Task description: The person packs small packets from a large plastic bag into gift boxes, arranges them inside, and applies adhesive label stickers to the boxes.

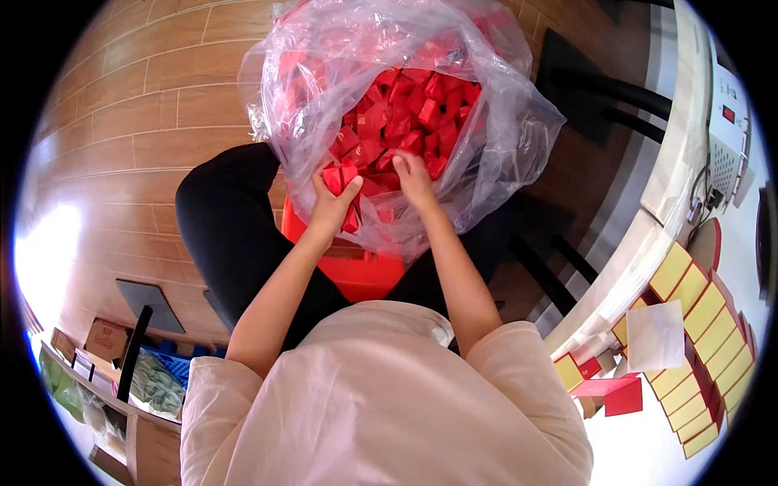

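Observation:
A large clear plastic bag (519, 121) stands open in front of me, filled with small red packets (397, 121). My left hand (334, 202) is at the bag's near left edge, its fingers and thumb closed round some red packets (340, 176). To its right, my right hand (413, 176) is over the near part of the pile, with thumb and fingertips together at a red packet. What exactly lies between those fingertips is too small to make out.
A red stool (361, 277) shows between my legs. On the right, a white table (648, 243) carries rows of yellow and red boxes (705, 316) and a white device (727, 121). Cardboard boxes (105, 338) are at the lower left. Black table legs stand right of the bag.

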A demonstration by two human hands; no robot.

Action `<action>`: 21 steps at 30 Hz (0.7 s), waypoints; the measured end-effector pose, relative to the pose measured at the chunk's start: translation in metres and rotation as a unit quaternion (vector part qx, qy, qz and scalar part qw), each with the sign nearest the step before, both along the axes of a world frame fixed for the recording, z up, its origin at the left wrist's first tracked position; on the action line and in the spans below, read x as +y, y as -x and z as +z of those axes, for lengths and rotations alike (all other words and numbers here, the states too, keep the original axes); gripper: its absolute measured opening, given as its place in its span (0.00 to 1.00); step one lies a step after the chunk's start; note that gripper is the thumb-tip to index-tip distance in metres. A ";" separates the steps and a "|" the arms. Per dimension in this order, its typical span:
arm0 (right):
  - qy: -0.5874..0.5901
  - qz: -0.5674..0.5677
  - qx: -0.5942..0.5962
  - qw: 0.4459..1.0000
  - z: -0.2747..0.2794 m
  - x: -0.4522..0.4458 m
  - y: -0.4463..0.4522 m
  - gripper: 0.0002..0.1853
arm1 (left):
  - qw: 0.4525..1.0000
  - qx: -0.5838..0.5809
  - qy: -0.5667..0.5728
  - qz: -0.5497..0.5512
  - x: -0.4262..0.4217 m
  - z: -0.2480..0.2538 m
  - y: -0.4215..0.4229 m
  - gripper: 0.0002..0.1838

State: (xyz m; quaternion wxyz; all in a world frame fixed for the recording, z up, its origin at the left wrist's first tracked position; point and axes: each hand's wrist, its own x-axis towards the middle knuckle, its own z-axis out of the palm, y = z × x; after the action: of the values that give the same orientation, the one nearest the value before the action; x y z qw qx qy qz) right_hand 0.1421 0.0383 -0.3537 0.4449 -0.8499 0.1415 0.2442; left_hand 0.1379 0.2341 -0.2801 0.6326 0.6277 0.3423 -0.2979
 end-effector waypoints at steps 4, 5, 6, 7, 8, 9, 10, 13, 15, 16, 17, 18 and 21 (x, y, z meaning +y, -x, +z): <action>0.257 0.125 -0.008 0.958 -0.036 -0.022 -0.005 0.20 | 0.998 0.058 -0.003 -0.004 -0.002 0.006 -0.005 0.44; 0.306 0.156 0.038 0.938 -0.043 -0.026 -0.005 0.25 | 0.998 0.060 -0.008 -0.005 -0.003 0.006 -0.005 0.44; 0.302 0.156 0.039 0.940 -0.049 -0.028 -0.007 0.25 | 0.999 0.048 -0.006 0.007 -0.003 0.005 -0.005 0.44; 0.350 0.196 0.088 0.912 -0.055 -0.031 -0.007 0.22 | 0.999 0.037 -0.003 0.018 -0.003 0.003 -0.004 0.44; 0.396 0.234 0.138 0.877 -0.058 -0.035 -0.004 0.20 | 0.999 0.039 -0.006 0.016 -0.002 -0.002 -0.003 0.44; 0.427 0.243 0.116 0.863 -0.060 -0.042 0.000 0.15 | 0.999 0.037 -0.018 0.012 0.000 -0.005 -0.004 0.44; 0.427 0.241 0.118 0.864 -0.063 -0.050 0.002 0.15 | 0.999 0.034 -0.030 0.010 0.000 -0.008 -0.004 0.44; 0.377 0.252 0.034 0.890 -0.052 -0.063 0.001 0.16 | 0.998 0.043 -0.014 0.039 -0.003 0.001 -0.008 0.42; 0.269 0.070 -0.114 0.954 -0.022 -0.064 -0.014 0.06 | 0.999 0.025 -0.018 0.026 -0.002 -0.011 -0.005 0.42; 0.274 0.067 -0.117 0.952 -0.010 -0.066 -0.019 0.06 | 1.000 0.007 -0.023 0.016 -0.003 -0.010 -0.006 0.41; 0.073 -0.053 -0.056 0.994 0.002 -0.067 -0.024 0.07 | 1.000 0.003 -0.018 0.014 -0.005 -0.008 -0.006 0.41; -0.133 -0.168 0.005 0.977 0.016 -0.068 -0.030 0.08 | 0.998 0.014 0.039 0.045 -0.008 0.002 -0.010 0.38; -0.390 -0.241 0.153 0.876 0.087 -0.050 -0.036 0.11 | 0.976 0.072 0.197 0.059 -0.005 0.030 -0.022 0.33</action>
State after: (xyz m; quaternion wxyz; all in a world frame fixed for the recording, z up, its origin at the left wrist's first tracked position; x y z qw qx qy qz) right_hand 0.1784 -0.0122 -0.2672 0.7581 -0.4993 0.3013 0.2920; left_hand 0.1594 0.2289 -0.2501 0.7342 0.4459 0.3578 -0.3662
